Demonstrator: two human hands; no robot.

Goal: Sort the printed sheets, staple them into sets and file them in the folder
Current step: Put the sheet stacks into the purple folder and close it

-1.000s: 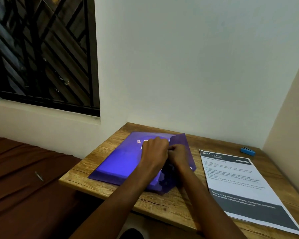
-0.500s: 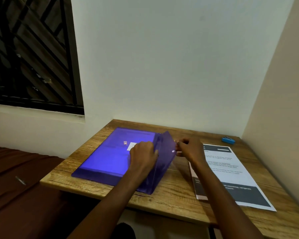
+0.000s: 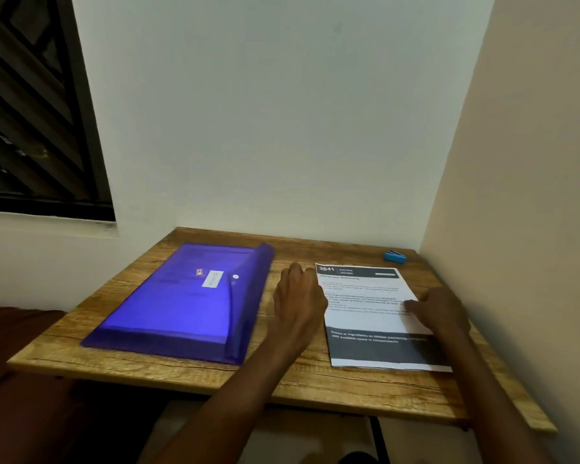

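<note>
With the left hand (image 3: 298, 296) relaxed beside the printed sheets (image 3: 375, 316), right of the purple folder (image 3: 181, 299), and the right hand (image 3: 444, 311) lying flat on them, grasping nothing, a careless lift could fan the stack.

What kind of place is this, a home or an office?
Probably a room at home, not an office: a small wooden table is pushed into a bare wall corner beside a barred window. On it lie a purple folder, printed sheets and a blue stapler.
</note>
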